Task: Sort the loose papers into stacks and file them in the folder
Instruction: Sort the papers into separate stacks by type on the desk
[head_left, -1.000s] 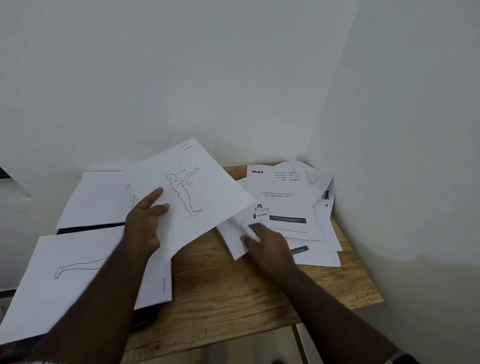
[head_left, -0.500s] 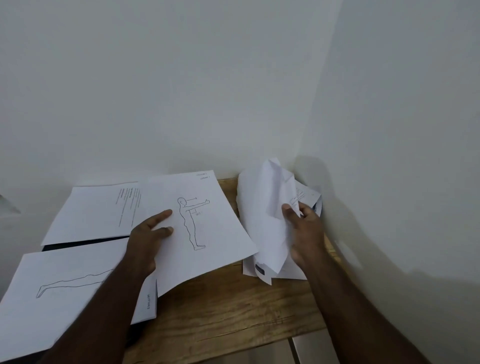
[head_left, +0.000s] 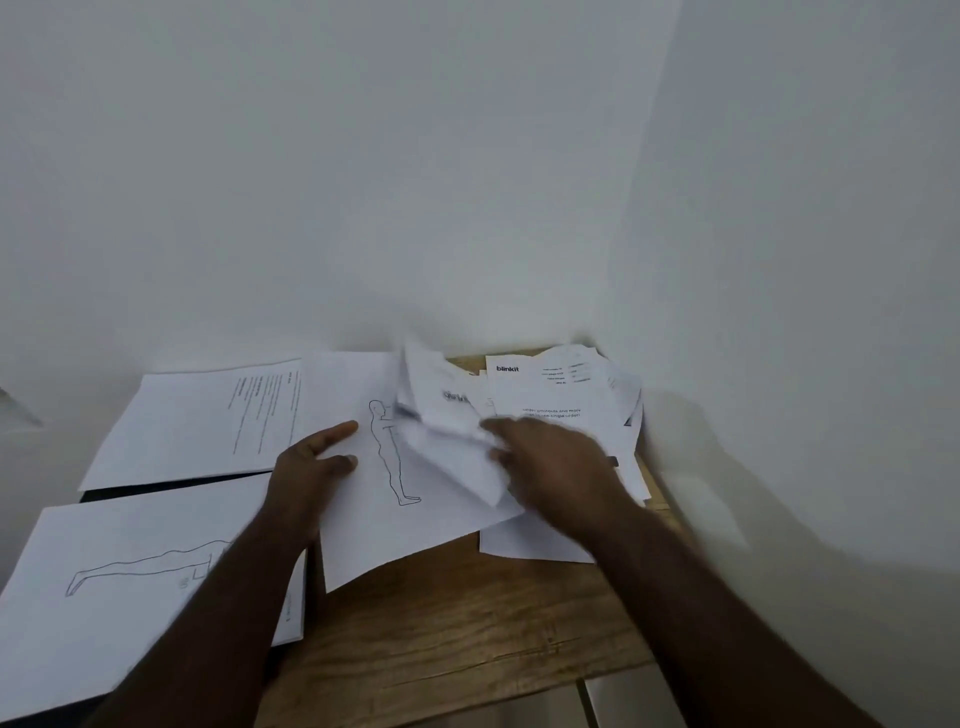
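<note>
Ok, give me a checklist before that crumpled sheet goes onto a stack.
1. Right hand has the crumpled sheet: cannot tell, motion blur hides the fingers.
2. Left hand steadies the standing-figure drawing: ok, thumb on top.
3. Sheet is flat enough to stack: not ok, creased and lifted.
4. Blinkit pile is squared up: not ok, sheets fanned.
5. Text sheet stack lies flat: ok.
6. Folder open and reachable: cannot tell, only a dark edge shows.

right hand (head_left: 550, 467) and its crumpled sheet (head_left: 447, 415) motion-blurred; grip unclear.
</note>
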